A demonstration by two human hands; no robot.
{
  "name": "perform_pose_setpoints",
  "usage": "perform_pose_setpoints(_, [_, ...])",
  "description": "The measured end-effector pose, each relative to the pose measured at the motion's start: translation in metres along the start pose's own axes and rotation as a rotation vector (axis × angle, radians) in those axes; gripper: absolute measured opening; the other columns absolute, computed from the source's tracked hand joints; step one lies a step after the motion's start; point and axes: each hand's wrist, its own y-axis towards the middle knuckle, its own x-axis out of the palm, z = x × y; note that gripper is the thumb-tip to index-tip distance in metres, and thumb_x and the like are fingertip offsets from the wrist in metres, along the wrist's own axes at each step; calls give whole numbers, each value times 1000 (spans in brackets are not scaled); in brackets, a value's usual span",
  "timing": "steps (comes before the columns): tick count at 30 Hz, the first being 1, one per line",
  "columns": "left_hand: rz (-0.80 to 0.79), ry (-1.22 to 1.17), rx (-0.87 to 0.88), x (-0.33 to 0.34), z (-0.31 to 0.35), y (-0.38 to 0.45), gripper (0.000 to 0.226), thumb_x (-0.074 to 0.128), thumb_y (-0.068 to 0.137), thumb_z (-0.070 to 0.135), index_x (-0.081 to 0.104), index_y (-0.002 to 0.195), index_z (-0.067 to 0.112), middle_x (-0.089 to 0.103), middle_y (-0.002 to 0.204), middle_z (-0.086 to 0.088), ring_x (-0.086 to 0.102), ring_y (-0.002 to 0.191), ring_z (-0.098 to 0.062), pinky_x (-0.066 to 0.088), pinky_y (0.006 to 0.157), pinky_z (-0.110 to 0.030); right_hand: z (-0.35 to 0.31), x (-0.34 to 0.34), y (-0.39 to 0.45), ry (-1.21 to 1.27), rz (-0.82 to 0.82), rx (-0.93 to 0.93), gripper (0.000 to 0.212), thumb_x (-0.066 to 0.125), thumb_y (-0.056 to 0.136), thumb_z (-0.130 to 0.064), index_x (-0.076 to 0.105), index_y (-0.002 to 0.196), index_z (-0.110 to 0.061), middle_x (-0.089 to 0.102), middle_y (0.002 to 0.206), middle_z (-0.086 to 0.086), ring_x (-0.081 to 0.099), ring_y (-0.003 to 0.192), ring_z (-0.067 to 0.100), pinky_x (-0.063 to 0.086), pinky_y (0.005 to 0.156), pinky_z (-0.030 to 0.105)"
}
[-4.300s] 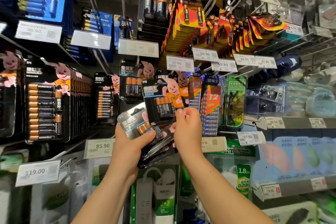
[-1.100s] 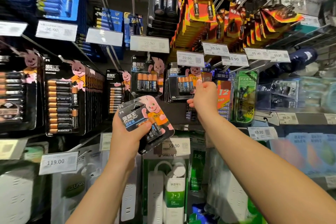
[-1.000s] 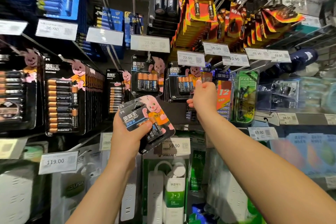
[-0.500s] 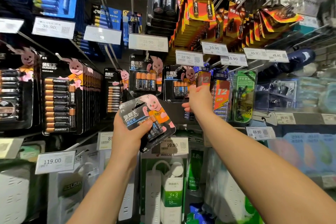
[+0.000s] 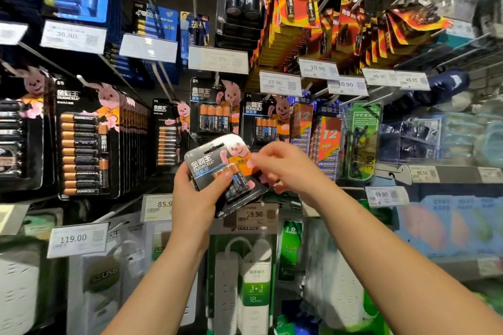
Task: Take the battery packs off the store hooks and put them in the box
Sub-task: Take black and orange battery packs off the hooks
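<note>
My left hand grips a small stack of black Duracell battery packs from the left, thumb across the batteries, held tilted in front of the shelf. My right hand is at the stack's right edge, thumb on the top card and fingers curled behind it, pinching it. More packs of the same kind hang on a hook just above my right hand, and a second row hangs to their left. No box is in view.
Large Duracell multipacks fill the hooks at left. Orange and yellow packs hang above, blue-red packs at right. Price tags stick out on hook ends. Power strips stand on the shelf below.
My right hand has come down and left from the hanging packs on the hook to the right edge of the stack in my left hand. My left hand has stayed in place.
</note>
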Motion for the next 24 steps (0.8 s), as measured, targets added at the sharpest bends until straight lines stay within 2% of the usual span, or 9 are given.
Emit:
perform_pose_setpoints(3, [38,1,10,6,0,-3,62,85,70,23,56,125,19,70,115,-4,69,104,-22,57,86,-42,1,5,0,-45,-6,-42,13,67,88,-29,59,82,-22,55,65,-6,52,60,14,43,50,28])
perform_pose_setpoints(7, [51,-5,10,8,-4,-2,60,81,78,15,52,130,18,68,117,-5,68,105,-22,56,91,-48,5,8,4,-83,125,-65,13,63,90,-23,55,80,-22,52,66,-5,51,56,13,44,51,30])
perform_pose_setpoints(10, [55,2,-7,5,-6,2,62,80,79,12,50,133,19,68,120,-6,68,108,-24,54,92,-54,7,0,13,4,274,-22,6,54,95,-23,54,93,-17,55,78,-1,53,60,16,44,43,21])
perform_pose_setpoints(13, [75,-6,-6,-1,-5,5,58,77,82,8,50,132,18,69,119,-6,69,106,-27,54,91,-57,8,-13,23,141,390,36,14,50,97,-21,51,110,-15,53,87,-1,54,62,15,41,37,16])
perform_pose_setpoints(18, [87,-14,15,-5,1,8,52,72,85,1,51,130,16,70,116,-7,70,103,-27,56,88,-56,11,-23,40,162,458,49,24,47,99,-21,50,122,-15,52,87,-5,52,66,10,47,44,19])
perform_pose_setpoints(21, [93,-27,9,-5,3,7,51,70,86,0,51,130,15,69,117,-7,70,102,-26,58,83,-51,11,-24,49,134,495,19,23,43,99,-21,48,121,-15,55,89,-1,52,69,10,52,51,24])
perform_pose_setpoints(24, [87,9,12,-7,4,8,49,72,85,3,53,127,17,69,117,-7,69,104,-28,57,84,-54,11,-24,57,111,518,-9,20,42,98,-22,49,116,-16,57,89,3,52,70,12,53,52,26])
